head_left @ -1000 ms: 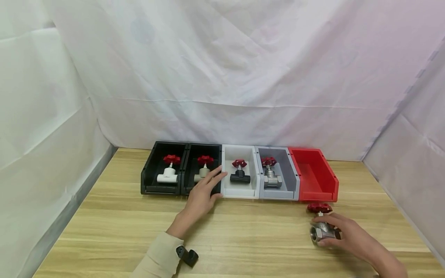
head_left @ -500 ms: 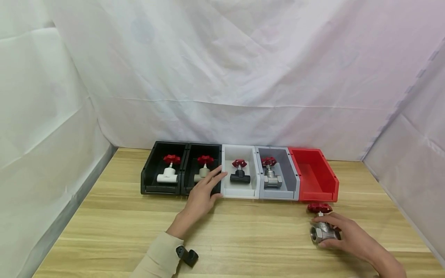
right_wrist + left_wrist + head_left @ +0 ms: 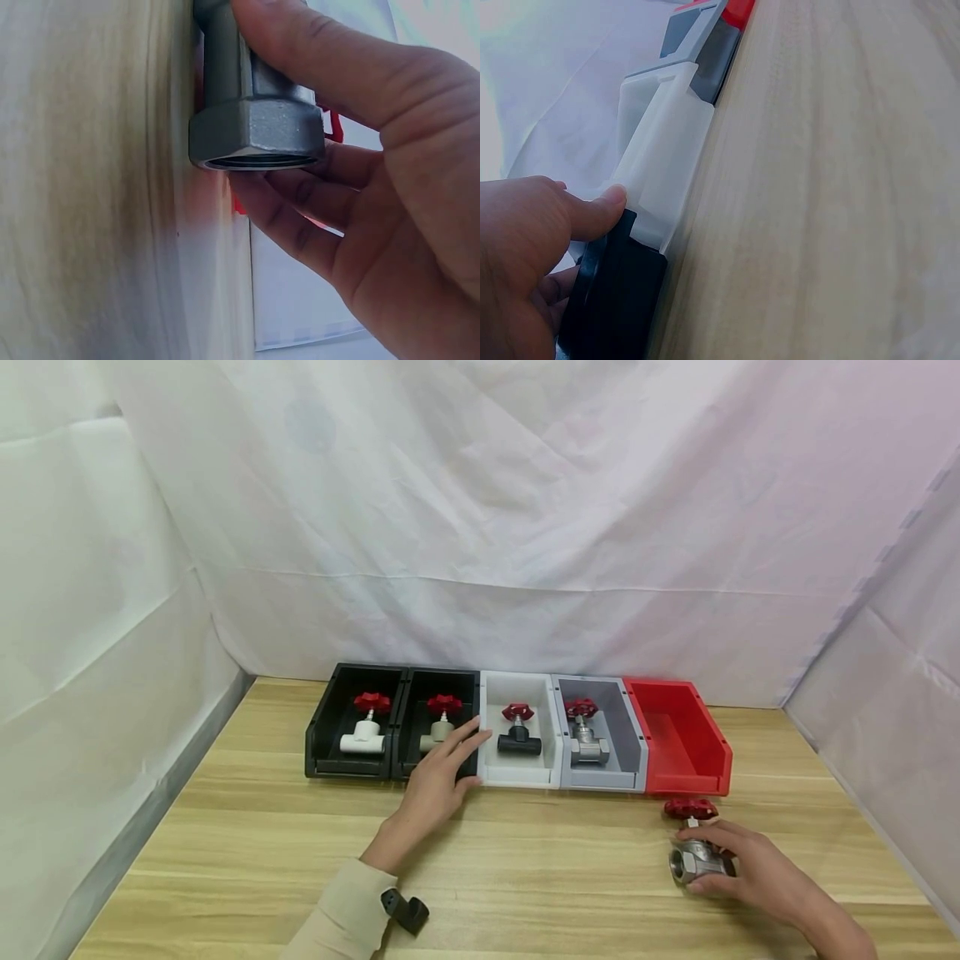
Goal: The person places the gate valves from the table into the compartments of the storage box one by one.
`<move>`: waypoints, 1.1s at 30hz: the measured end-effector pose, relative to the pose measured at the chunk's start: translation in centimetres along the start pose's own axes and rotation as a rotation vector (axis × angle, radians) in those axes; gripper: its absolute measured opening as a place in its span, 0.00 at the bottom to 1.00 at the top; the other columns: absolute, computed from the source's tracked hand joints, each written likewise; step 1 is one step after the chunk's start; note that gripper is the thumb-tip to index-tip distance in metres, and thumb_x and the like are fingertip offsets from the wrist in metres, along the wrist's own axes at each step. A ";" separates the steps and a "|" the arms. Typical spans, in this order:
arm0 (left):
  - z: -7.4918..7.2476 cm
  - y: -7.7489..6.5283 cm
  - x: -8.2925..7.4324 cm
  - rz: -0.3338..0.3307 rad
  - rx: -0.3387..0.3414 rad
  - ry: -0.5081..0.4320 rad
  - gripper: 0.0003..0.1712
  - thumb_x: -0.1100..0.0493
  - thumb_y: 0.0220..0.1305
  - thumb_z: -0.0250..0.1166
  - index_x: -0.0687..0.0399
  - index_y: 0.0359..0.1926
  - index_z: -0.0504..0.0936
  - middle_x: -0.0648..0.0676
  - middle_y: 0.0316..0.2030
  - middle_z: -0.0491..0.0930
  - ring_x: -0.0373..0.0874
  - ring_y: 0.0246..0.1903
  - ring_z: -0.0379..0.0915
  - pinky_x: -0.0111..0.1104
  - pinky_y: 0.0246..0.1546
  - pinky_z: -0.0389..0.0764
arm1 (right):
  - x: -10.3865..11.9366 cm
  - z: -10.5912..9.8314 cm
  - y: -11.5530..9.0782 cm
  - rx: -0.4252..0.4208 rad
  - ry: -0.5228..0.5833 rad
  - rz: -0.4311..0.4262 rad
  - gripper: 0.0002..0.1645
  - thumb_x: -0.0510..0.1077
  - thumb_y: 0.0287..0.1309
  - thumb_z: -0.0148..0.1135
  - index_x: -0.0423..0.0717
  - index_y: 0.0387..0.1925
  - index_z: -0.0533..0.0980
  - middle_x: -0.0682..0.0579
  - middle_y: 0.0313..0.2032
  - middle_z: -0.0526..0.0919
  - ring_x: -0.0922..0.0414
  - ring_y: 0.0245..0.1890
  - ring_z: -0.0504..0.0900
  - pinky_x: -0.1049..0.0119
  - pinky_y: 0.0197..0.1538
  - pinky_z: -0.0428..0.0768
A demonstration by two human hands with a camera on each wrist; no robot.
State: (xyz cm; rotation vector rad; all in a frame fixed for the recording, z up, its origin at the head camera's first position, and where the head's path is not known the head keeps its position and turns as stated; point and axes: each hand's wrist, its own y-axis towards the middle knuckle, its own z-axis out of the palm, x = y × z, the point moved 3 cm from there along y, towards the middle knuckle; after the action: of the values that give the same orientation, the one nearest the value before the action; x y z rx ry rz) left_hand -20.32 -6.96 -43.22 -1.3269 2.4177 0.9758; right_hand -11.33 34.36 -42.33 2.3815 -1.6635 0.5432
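My right hand (image 3: 750, 868) grips a steel gate valve (image 3: 701, 860) by its body between thumb and fingers. The valve lies at the table surface before the red bin (image 3: 686, 783), its red handwheel pointing toward that bin. In the right wrist view, the hexagonal threaded end of the valve (image 3: 281, 127) faces the camera. My left hand (image 3: 435, 785) rests where the second black bin (image 3: 401, 772) meets the white bin (image 3: 517, 777), its fingers fairly straight along the dividing wall. The left wrist view shows the thumb (image 3: 607, 210) touching the front rims there.
Single red-wheeled valves sit in several bins: a white valve (image 3: 363, 739), a beige valve (image 3: 442, 732) partly behind my left hand, a black valve (image 3: 519, 741) and a steel valve (image 3: 588, 747) in the grey bin (image 3: 603, 781). White cloth (image 3: 480, 527) hangs behind the wooden table (image 3: 540, 877).
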 end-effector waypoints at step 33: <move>0.0 0.0 0.0 -0.011 0.008 -0.006 0.44 0.59 0.54 0.72 0.39 0.70 0.65 0.44 0.71 0.55 0.52 0.57 0.69 0.35 0.30 0.73 | 0.3 -0.2 -0.1 -0.015 -0.005 -0.020 0.37 0.69 0.37 0.69 0.59 0.51 0.78 0.55 0.46 0.76 0.58 0.40 0.75 0.68 0.40 0.78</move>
State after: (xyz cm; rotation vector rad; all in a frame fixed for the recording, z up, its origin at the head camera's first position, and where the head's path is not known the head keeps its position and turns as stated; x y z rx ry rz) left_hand -20.30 -6.94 -43.18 -1.3314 2.4052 0.9652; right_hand -11.14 34.19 -41.98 2.3883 -1.6375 0.5207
